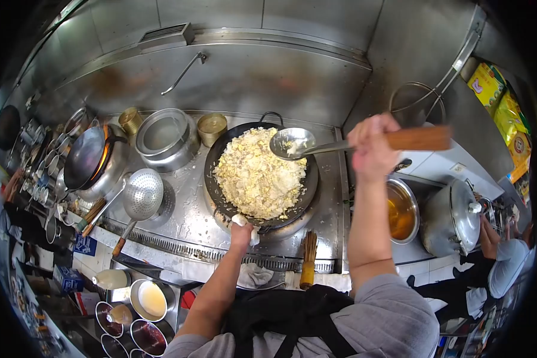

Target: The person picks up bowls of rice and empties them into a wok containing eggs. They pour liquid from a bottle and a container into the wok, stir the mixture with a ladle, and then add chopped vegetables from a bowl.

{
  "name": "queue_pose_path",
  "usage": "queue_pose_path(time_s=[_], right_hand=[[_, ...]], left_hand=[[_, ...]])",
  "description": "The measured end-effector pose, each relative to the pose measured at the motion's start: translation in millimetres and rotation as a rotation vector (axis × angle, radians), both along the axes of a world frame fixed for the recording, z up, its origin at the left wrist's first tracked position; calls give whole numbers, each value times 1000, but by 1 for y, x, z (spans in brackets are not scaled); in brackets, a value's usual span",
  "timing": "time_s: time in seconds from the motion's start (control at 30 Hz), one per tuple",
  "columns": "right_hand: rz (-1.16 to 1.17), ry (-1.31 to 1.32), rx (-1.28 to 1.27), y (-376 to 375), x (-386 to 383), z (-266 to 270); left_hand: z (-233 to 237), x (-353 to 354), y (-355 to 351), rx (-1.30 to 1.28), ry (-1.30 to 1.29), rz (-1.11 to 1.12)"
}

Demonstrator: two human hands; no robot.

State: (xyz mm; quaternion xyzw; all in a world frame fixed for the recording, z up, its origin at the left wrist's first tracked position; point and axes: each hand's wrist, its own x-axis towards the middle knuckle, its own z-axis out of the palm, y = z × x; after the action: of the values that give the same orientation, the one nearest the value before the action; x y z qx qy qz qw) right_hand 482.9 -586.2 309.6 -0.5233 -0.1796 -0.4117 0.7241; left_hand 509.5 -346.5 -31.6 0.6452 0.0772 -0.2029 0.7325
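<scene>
Head view: L hand (241, 234) clamped on the wok (211, 179) at its near edge thru a white cloth (252, 230). R hand (371, 148) fisted round the wooden handle of the ladle (289, 143), bowl over the wok's far side w/ a bit of rice in it. Rice-and-egg mix (256, 176) is heaped nearly to the rim, so a hard toss could throw it onto the stove (185, 221). Cloth looks thin; a slip means a burn. Oil pot (401, 212) sits near the R forearm and could get knocked.

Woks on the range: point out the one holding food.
The centre wok, heaped with fried rice, its rim gripped by the left hand, the ladle in the right hand above it. The far-left wok is tilted and bare.
</scene>
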Motion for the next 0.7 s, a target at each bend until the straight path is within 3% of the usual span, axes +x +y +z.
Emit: queue_pose_path(time_s=[0.03, 0.07, 0.1, 0.13, 0.2, 0.3, 0.37, 0.43, 0.5, 0.57, 0.63, 0.7], right_hand=[[-119, 30, 108, -4, 24, -49], [-64, 208, 524, -9, 60, -107], [-223, 201, 122, -19, 85, -156], [-168, 314, 149, -23, 100, -133], [-230, 556, -46, -24, 124, -79], [-29, 344, -92, 14, 77, 10], [160, 107, -44, 17, 46, 1], [-54, -125, -14, 34, 63, -79], [12, 273, -101, 19, 116, -202], [-65, 408, -111, 32, 164, -148], [-1, 552, -191, 48, 154, -52], [-20, 392, -114, 58, 118, 10]], left_hand=[[-1, 1, 1, 6, 4, 10], [-3, 1, 1, 32, 7, 14], [-4, 1, 0, 53, 3, 15], [1, 2, 2, 55, -42, 10], [4, 1, 8, 106, -13, -7], [-3, 8, 7, 117, 2, -2], [-2, 5, 8, 86, -30, -15], [-13, 7, 5, 164, -93, 49], [16, 3, 8, 117, 23, 25], [4, 4, 6, 159, -70, 76], [10, 4, 10, 171, -37, 30], [0, 6, 6, 159, -61, 70]])
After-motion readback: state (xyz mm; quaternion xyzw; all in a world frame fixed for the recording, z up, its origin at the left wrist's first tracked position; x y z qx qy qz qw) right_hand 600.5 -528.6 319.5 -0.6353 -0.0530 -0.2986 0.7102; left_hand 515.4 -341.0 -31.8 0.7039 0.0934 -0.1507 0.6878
